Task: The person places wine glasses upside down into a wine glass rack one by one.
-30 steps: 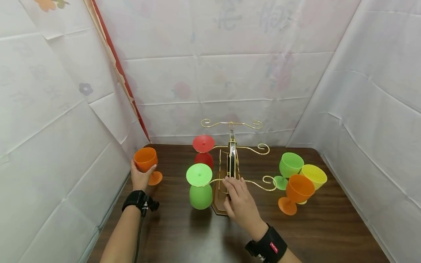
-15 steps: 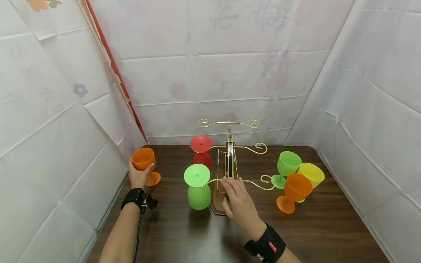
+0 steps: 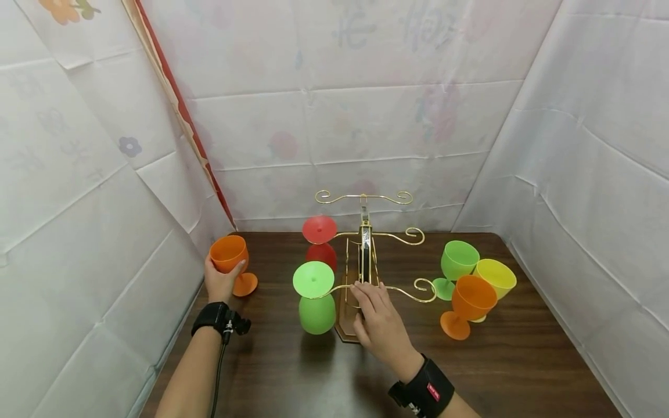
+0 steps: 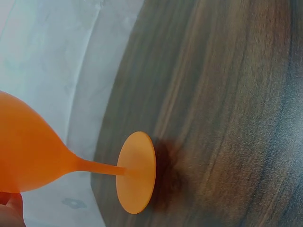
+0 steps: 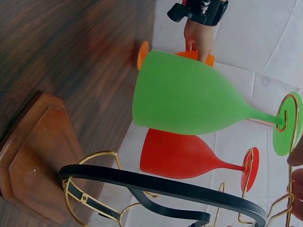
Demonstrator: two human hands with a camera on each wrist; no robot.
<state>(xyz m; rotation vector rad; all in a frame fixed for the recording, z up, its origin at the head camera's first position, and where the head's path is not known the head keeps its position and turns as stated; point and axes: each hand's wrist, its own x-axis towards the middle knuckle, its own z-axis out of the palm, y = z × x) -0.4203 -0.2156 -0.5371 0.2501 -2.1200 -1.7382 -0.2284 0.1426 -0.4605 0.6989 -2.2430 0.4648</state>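
Observation:
At the table's left side my left hand (image 3: pixel 219 283) curls round the bowl of an orange goblet (image 3: pixel 230 253), rim up. The left wrist view shows its thin stem and round foot (image 4: pixel 136 172) close over the wood, with a dark shadow beside it. My right hand (image 3: pixel 384 325) holds the front wire arm of a gold glass rack (image 3: pixel 366 232), fingertips bent over the wire in the right wrist view. A green goblet (image 3: pixel 317 314) and a red goblet (image 5: pixel 187 155) hang upside down by their feet from the rack's left arms.
A green goblet (image 3: pixel 460 260), a yellow goblet (image 3: pixel 499 277) and an orange goblet (image 3: pixel 474 299) stand close together at the right. The rack has a wooden base (image 5: pixel 42 156) and curled wire arms. White cloth walls (image 3: pixel 261 128) border the dark wooden table (image 3: pixel 522 360).
The head view has shifted slightly. Both hands keep their places, the left on the orange goblet and the right on the rack.

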